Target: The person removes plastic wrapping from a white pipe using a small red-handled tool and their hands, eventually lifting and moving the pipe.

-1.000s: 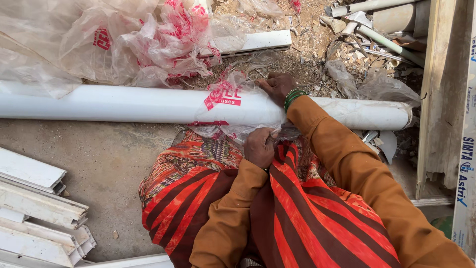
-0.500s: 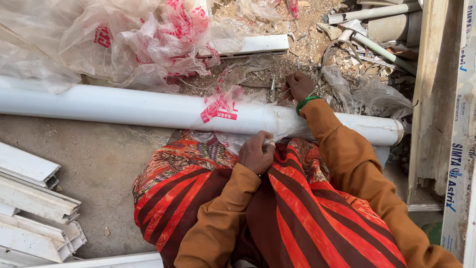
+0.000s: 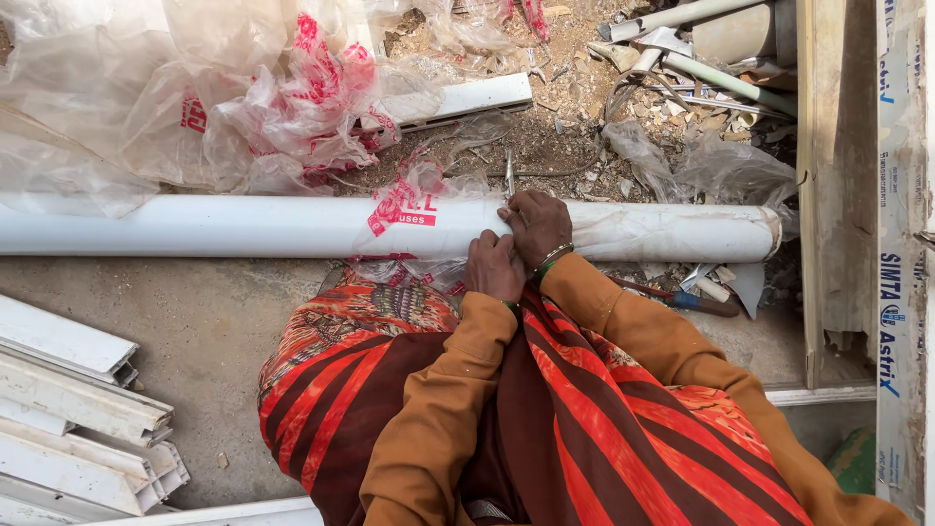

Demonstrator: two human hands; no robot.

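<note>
Head view. My left hand (image 3: 494,268) rests on the near side of the pipe (image 3: 243,226), fingers curled and pressed on the thin plastic wrap (image 3: 414,200) that clings to it; whether they pinch the wrap I cannot tell. My right hand (image 3: 535,224) lies on top of the pipe, just beside the left and touching it, fingers bent over a slim metal tool (image 3: 508,175) whose tip stands up past the pipe's far edge; the grip looks closed on it, though the handle is hidden under my fingers. The pipe, white and long, lies flat across the ground from the left edge to a wooden frame (image 3: 828,195) at right, its right end (image 3: 769,234) open. Beyond it sits a heap of clear bags (image 3: 195,88) with red print, on rubble. White profiles (image 3: 78,419) are stacked at lower left. My striped red cloth (image 3: 584,429) fills the foreground.
</note>
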